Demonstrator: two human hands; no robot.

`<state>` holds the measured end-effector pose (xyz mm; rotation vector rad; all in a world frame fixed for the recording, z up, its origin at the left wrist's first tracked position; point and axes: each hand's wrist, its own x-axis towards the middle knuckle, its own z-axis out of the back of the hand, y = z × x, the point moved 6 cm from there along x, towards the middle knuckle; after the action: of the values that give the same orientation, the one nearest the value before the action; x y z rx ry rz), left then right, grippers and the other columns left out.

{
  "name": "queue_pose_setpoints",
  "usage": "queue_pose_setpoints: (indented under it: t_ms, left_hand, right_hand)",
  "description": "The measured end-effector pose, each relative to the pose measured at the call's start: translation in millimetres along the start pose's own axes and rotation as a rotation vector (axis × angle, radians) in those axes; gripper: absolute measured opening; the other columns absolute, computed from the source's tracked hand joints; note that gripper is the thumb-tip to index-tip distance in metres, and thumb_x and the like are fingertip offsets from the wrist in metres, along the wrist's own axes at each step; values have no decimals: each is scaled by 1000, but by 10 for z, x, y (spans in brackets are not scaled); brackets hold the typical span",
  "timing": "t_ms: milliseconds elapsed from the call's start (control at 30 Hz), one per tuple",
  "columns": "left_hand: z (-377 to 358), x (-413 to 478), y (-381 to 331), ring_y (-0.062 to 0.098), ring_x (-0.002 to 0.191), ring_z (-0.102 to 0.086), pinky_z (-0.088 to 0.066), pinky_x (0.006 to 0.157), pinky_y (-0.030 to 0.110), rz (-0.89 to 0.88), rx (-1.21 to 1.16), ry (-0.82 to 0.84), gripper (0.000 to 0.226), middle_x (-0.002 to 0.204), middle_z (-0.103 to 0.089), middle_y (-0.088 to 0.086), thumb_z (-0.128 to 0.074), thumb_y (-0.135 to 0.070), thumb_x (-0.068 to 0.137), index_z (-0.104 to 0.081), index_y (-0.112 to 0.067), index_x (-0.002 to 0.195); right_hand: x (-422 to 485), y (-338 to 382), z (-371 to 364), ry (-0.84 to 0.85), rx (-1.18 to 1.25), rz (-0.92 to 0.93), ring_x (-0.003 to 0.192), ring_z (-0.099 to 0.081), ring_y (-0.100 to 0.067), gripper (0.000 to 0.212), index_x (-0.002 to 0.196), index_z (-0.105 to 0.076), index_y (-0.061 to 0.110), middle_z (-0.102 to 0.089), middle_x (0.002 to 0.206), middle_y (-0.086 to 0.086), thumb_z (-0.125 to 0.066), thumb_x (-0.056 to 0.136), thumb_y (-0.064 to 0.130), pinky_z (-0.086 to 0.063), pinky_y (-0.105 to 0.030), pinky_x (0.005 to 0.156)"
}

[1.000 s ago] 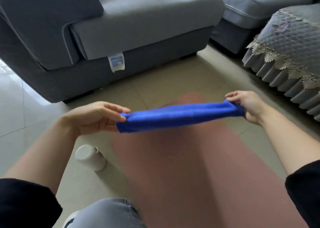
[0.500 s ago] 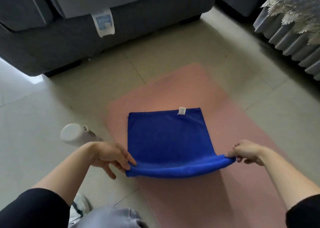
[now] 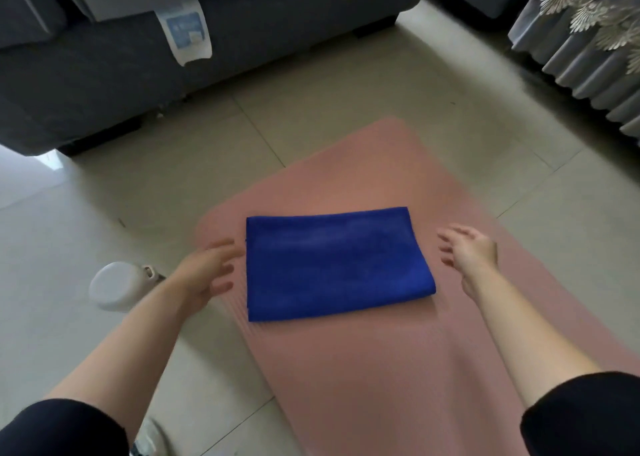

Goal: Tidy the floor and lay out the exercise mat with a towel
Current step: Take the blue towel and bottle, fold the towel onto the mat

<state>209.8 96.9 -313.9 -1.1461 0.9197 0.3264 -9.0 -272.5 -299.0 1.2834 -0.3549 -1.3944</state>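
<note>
Towel: The blue towel [image 3: 337,265] lies folded and flat on the mat, in the middle of the view. Its near edge, toward 6 o'clock, looks thick and round.

Mat: The pink mat [image 3: 398,379] lies flat on the floor [image 3: 311,119]. It runs from the middle of the view down to 5 o'clock. The towel sits on its far part.

Left hand: The left hand [image 3: 207,272] is at 9 o'clock from the towel. Its fingers are spread and loose, and it holds nothing. The fingertips are just beside the towel's edge. I cannot tell if they touch it.

Right hand: The right hand [image 3: 471,254] is at 3 o'clock from the towel, over the mat. Its fingers are loose and spread, and it holds nothing. There is a gap between it and the towel.

Bottle: A white bottle [image 3: 110,287] is on the floor at 9 o'clock from the left hand, off the mat.

Sofa: A grey sofa [image 3: 86,85] fills the view at 11 o'clock. A white and blue tag [image 3: 187,34] hangs down its front.

Cover: A frilly cover [image 3: 588,47] hangs at 2 o'clock.

Sleeves: Black sleeves [image 3: 62,428] show on both arms at the bottom corners.
</note>
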Motion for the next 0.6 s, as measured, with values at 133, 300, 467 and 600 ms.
queue_pose_setpoints:
  t_ms: [133,300,467,600]
  left_hand:
    - [-161,-39,600,27,93,-55,-47,78,36,211,225,-5,35,106,-58,9,-63,-19,87,-55,-8,119]
    - [-267,112,881,33,90,-62,-54,80,42,225,61,-41,34,116,-63,21,-62,-16,89,-56,4,117]
    - [-274,172,866,26,69,-60,-51,62,34,182,-90,-149,2,87,-64,13,-63,0,84,-61,0,84]
    - [-285,172,850,21,55,-51,-42,48,26,210,-134,-156,7,72,-60,10,-64,4,78,-60,-2,77]
  right_hand:
    - [-125,-881,95,-87,-249,-302,63,-53,-29,24,85,-59,8,-59,78,-14,-74,74,24,-46,-37,58]
    - [-239,-1297,-133,-91,47,-433,60,-61,-27,27,79,-57,5,-62,75,-14,-76,76,23,-51,-35,55]
    - [-184,-1170,-348,-124,348,-446,79,-64,-24,34,103,-56,6,-63,94,-9,-75,75,8,-51,-34,67]
    - [-290,-744,-356,-288,2,-183,62,-51,-27,15,76,-54,4,-60,76,-10,-68,74,8,-37,-31,53]
